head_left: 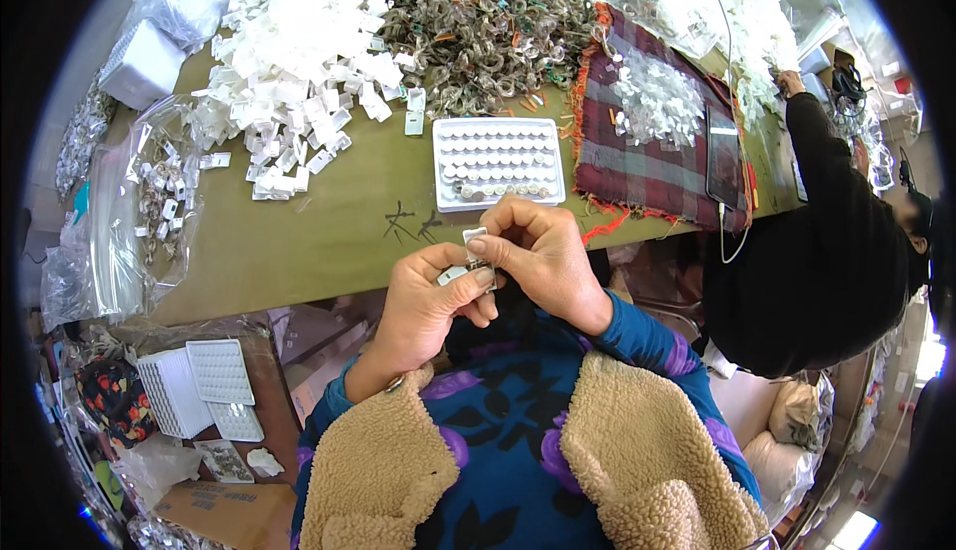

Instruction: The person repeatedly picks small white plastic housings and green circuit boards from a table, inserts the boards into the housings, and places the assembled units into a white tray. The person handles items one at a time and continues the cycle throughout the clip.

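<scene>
I observe left hand and right hand, fingertips pinched together on a small white plastic fitting, just nearside of white tray | tray: rows of round pieces | clear plastic bag, left: small mixed parts

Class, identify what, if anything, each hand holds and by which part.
Small white plastic parts, pinched at the fingertips of the left hand and right hand; the exact gripping places are hidden.

no legible text, black scrawl on tabletop, cardboard print
</scene>
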`<action>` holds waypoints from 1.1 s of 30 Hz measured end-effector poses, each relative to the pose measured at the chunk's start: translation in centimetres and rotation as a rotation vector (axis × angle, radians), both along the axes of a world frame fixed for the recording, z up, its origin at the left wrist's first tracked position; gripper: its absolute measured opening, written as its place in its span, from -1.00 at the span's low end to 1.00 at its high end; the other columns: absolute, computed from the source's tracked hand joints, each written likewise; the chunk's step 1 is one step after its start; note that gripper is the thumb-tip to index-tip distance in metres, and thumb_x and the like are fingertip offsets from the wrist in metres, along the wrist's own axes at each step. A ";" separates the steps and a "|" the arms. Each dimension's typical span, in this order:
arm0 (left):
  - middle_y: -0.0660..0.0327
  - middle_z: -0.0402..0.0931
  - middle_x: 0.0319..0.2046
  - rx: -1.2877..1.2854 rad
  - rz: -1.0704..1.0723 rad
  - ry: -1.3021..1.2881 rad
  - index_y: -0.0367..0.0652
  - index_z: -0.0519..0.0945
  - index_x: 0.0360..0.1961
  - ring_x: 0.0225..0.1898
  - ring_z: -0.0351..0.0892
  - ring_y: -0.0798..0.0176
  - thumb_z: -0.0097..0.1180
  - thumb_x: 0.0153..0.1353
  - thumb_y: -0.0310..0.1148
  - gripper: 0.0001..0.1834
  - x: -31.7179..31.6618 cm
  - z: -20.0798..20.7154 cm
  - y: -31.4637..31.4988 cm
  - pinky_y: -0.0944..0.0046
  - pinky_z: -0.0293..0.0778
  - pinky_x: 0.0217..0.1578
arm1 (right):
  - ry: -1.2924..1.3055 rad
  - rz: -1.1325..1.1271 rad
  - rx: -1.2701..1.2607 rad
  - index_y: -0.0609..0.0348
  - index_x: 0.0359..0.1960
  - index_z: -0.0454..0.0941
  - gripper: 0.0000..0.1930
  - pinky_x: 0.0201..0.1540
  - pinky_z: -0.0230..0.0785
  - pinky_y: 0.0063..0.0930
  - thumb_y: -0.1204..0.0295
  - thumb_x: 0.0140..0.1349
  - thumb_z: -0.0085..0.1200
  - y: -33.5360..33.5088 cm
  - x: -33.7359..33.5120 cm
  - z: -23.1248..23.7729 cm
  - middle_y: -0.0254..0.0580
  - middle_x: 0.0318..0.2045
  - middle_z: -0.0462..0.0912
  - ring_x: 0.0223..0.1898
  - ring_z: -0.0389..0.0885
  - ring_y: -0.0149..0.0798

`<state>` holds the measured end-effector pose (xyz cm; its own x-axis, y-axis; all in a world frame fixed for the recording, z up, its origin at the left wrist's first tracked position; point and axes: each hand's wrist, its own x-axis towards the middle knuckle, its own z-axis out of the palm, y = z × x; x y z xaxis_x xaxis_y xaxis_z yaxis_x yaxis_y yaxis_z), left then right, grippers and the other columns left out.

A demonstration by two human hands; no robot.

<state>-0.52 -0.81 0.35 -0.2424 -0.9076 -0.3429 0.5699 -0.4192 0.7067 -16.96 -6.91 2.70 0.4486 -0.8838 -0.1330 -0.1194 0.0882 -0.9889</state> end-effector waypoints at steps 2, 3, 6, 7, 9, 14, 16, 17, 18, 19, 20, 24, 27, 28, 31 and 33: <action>0.12 0.65 -0.35 0.051 -0.028 0.152 -0.32 0.59 -0.21 -0.56 0.54 0.45 0.31 0.23 -0.35 -0.75 0.0 -0.3 0.1 0.50 0.47 -0.58 | 0.164 0.017 -0.374 0.29 -0.21 0.61 -0.84 -0.34 0.45 -0.48 0.56 0.17 0.26 -0.3 -0.6 0.0 -0.16 -0.27 0.64 -0.36 0.62 -0.34; 0.14 0.64 -0.36 0.076 -0.044 0.282 -0.32 0.58 -0.21 -0.58 0.50 0.49 0.32 0.23 -0.32 -0.73 0.0 -0.5 0.1 0.52 0.44 -0.59 | 0.081 0.096 -0.459 0.27 -0.22 0.62 -0.82 -0.30 0.46 -0.44 0.55 0.13 0.29 -0.5 -1.0 0.2 -0.15 -0.26 0.64 -0.32 0.62 -0.29; 0.21 0.59 -0.38 0.094 -0.058 0.515 -0.32 0.57 -0.20 -0.64 0.37 0.58 0.32 0.23 -0.25 -0.66 -0.1 -0.8 0.1 0.59 0.36 -0.62 | -0.063 0.276 -0.646 0.20 -0.20 0.64 -0.70 -0.11 0.47 -0.30 0.48 0.00 0.40 -0.8 -2.6 0.9 -0.14 -0.18 0.62 -0.19 0.59 -0.10; 0.23 0.58 -0.38 0.104 -0.051 0.588 -0.33 0.56 -0.19 -0.66 0.33 0.60 0.32 0.23 -0.22 -0.64 -0.3 -0.9 0.2 0.61 0.33 -0.63 | -0.030 0.277 -0.785 0.19 -0.18 0.63 -0.64 -0.11 0.46 -0.27 0.43 -0.05 0.42 -0.7 -2.9 1.0 -0.14 -0.15 0.61 -0.19 0.59 -0.09; 0.32 0.52 -0.38 0.078 -0.076 0.519 -0.33 0.52 -0.12 -0.65 0.28 0.63 0.24 0.30 -0.17 -0.60 -0.7 -1.0 -0.2 0.58 0.32 -0.59 | 0.025 0.218 -0.966 0.20 -0.17 0.62 -0.61 -0.14 0.44 -0.25 0.44 -0.10 0.42 -0.6 -3.3 1.1 -0.15 -0.15 0.61 -0.20 0.59 -0.09; 0.39 0.47 -0.40 0.127 -0.103 0.403 -0.21 0.51 -0.12 -0.63 0.24 0.62 0.17 0.34 -0.13 -0.66 -2.3 -0.7 -1.1 0.55 0.27 -0.57 | 0.046 0.054 -1.233 0.28 -0.27 0.57 -0.69 -0.25 0.40 -0.26 0.50 -0.09 0.34 -0.5 -5.0 0.1 -0.13 -0.23 0.59 -0.33 0.53 -0.13; 0.42 0.45 -0.43 0.123 -0.136 0.365 -0.17 0.52 -0.14 -0.64 0.23 0.63 0.16 0.33 -0.09 -0.66 -3.3 -0.7 -1.6 0.58 0.24 -0.58 | 0.033 0.037 -1.302 0.31 -0.36 0.51 -0.75 -0.28 0.36 -0.28 0.52 -0.10 0.28 -1.0 -5.7 -0.3 -0.15 -0.31 0.54 -0.36 0.50 -0.13; 0.44 0.43 -0.45 0.133 -0.158 0.348 -0.14 0.51 -0.11 -0.64 0.22 0.65 0.14 0.33 -0.06 -0.65 -3.9 -0.6 -1.8 0.61 0.23 -0.58 | 0.058 0.034 -1.330 0.30 -0.40 0.48 -0.76 -0.29 0.35 -0.28 0.51 -0.11 0.26 -1.1 -6.2 -0.5 -0.15 -0.34 0.51 -0.37 0.49 -0.12; 0.47 0.41 -0.46 0.146 -0.174 0.330 -0.10 0.51 -0.09 -0.64 0.21 0.67 0.13 0.33 -0.03 -0.63 -4.4 -0.6 -2.2 0.63 0.22 -0.57 | 0.074 0.031 -1.339 0.29 -0.41 0.48 -0.76 -0.30 0.34 -0.28 0.50 -0.11 0.26 -1.1 -6.7 -0.6 -0.14 -0.33 0.52 -0.37 0.48 -0.13; 0.41 0.44 -0.46 0.177 -0.213 0.348 -0.13 0.51 -0.13 -0.63 0.24 0.64 0.15 0.32 -0.07 -0.66 -4.8 -0.5 -2.5 0.62 0.24 -0.59 | 0.070 0.005 -1.337 0.29 -0.42 0.47 -0.76 -0.31 0.33 -0.28 0.50 -0.10 0.27 -1.1 -7.2 -0.7 -0.13 -0.31 0.54 -0.38 0.47 -0.13; 0.36 0.48 -0.45 0.211 -0.248 0.367 -0.16 0.50 -0.17 -0.63 0.28 0.62 0.18 0.32 -0.11 -0.68 -5.0 -0.3 -2.6 0.60 0.26 -0.61 | 0.080 0.003 -1.310 0.29 -0.40 0.48 -0.76 -0.30 0.34 -0.27 0.49 -0.08 0.28 -1.0 -7.6 -0.8 -0.12 -0.29 0.55 -0.37 0.48 -0.12; 0.16 0.55 -0.28 0.279 -0.257 0.452 -0.17 0.47 -0.16 -0.54 0.40 0.55 0.21 0.31 -0.21 -0.72 -6.1 0.0 -3.5 0.56 0.37 -0.63 | 0.016 -0.025 -1.044 0.28 -0.35 0.53 -0.80 -0.27 0.40 -0.25 0.50 0.02 0.28 -1.5 -10.9 -1.0 -0.10 -0.22 0.60 -0.33 0.54 -0.06; 0.07 0.54 -0.19 0.195 -0.246 0.419 -0.17 0.47 -0.13 -0.53 0.43 0.50 0.23 0.30 -0.24 -0.72 -6.9 0.0 -4.4 0.56 0.38 -0.64 | 0.171 -0.319 -0.897 0.26 -0.33 0.59 -0.89 -0.26 0.47 -0.25 0.57 0.10 0.22 -4.3 -14.4 -1.4 -0.11 -0.24 0.61 -0.29 0.60 0.00; 0.06 0.55 -0.20 0.182 -0.249 0.402 -0.17 0.48 -0.12 -0.53 0.44 0.49 0.23 0.30 -0.24 -0.71 -7.1 -0.1 -4.5 0.56 0.39 -0.64 | 0.287 -0.398 -0.821 0.26 -0.33 0.62 -0.90 -0.26 0.47 -0.30 0.60 0.10 0.21 -5.3 -15.1 -1.7 -0.08 -0.26 0.61 -0.30 0.61 -0.02; 0.04 0.57 -0.23 0.188 -0.245 0.323 -0.19 0.50 -0.10 -0.47 0.53 0.41 0.24 0.29 -0.23 -0.69 -7.5 0.0 -4.6 0.53 0.45 -0.62 | 0.486 -0.416 -0.812 0.25 -0.28 0.64 -0.87 -0.29 0.48 -0.32 0.63 0.13 0.15 -8.1 -16.0 -2.7 -0.09 -0.34 0.58 -0.32 0.62 -0.02; 0.04 0.57 -0.26 0.188 -0.245 0.254 -0.19 0.50 -0.10 -0.44 0.57 0.36 0.25 0.29 -0.22 -0.68 -7.6 0.1 -4.6 0.50 0.47 -0.60 | 0.566 -0.353 -0.886 0.22 -0.26 0.65 -0.86 -0.30 0.48 -0.29 0.61 0.13 0.13 -9.4 -15.8 -3.2 -0.11 -0.35 0.58 -0.32 0.62 -0.03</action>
<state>-8.08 -5.41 0.40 -0.5420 -0.7395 -0.3992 0.5839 -0.6730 0.4540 -32.77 -16.34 -0.52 0.2273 -0.8337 0.5033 -0.6818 -0.5053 -0.5290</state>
